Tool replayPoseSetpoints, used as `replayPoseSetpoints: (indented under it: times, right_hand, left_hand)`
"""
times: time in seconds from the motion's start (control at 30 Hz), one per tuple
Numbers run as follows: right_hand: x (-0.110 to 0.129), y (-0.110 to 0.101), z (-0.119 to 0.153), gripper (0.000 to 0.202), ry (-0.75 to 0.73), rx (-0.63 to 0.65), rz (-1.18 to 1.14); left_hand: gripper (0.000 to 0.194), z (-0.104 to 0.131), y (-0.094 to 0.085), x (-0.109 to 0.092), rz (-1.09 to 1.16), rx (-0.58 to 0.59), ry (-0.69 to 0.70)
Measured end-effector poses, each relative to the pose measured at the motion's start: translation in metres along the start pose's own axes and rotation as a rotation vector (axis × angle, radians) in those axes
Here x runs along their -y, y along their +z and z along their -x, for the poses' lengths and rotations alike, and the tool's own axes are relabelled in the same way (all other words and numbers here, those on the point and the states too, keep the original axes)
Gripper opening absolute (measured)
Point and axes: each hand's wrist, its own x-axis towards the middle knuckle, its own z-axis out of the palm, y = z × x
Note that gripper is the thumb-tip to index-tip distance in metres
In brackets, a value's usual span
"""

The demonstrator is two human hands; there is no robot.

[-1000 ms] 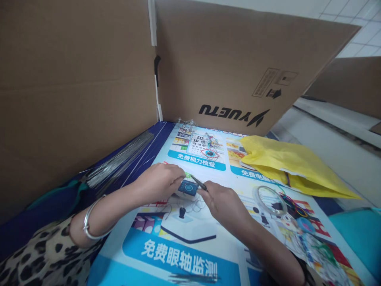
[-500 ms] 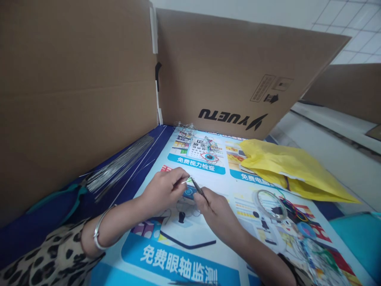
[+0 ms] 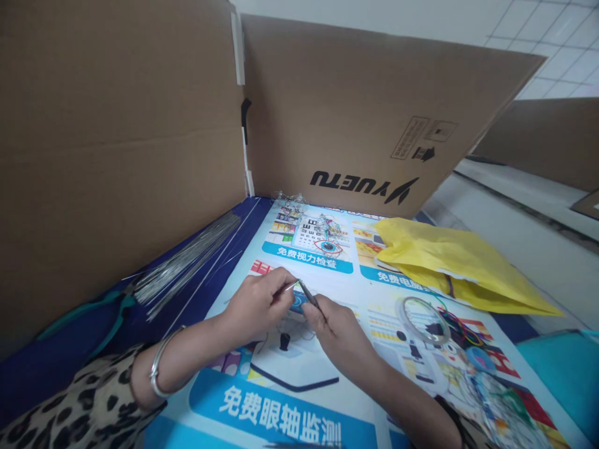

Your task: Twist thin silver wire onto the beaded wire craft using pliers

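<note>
At the middle of the poster, my left hand is closed in a pinch on a thin, pale wire. My right hand grips slim dark metal tweezers near their tip end. The tweezers' tip meets the wire's end just beyond my left fingertips. Whatever small piece may sit at that tip is too tiny to make out. A silver bangle circles my left wrist.
A bundle of thin metal wires lies left, near teal-handled pliers. Right are a yellow bag, a clear ring-shaped roll and tangled coloured threads. Cardboard panels wall the back and left side.
Both hands keep almost the same place and grip. The bright green glint at the tweezers' tip has faded, and the wire between my hands appears slightly turned. The view has shifted a little.
</note>
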Motion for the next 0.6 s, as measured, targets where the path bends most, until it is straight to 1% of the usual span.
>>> replayPoseSetpoints:
  times: [0.27, 0.33, 0.47, 0.6]
  right_hand:
    - [-0.003, 0.004, -0.001, 0.032, -0.015, -0.005, 0.032]
    - [-0.003, 0.004, -0.001, 0.030, -0.014, -0.003, 0.052]
    - [-0.003, 0.003, -0.002, 0.028, 0.006, 0.018, 0.133]
    - [-0.001, 0.000, -0.001, 0.027, 0.010, 0.055, 0.199]
  left_hand:
    - [0.014, 0.000, 0.000, -0.002, 0.030, 0.011, -0.051]
    - [0.013, 0.001, 0.001, -0.001, 0.011, 0.010, -0.042]
    - [0.012, 0.003, 0.003, 0.005, -0.090, -0.024, 0.030]
    - [0.015, 0.002, 0.001, 0.012, -0.187, 0.009, 0.153]
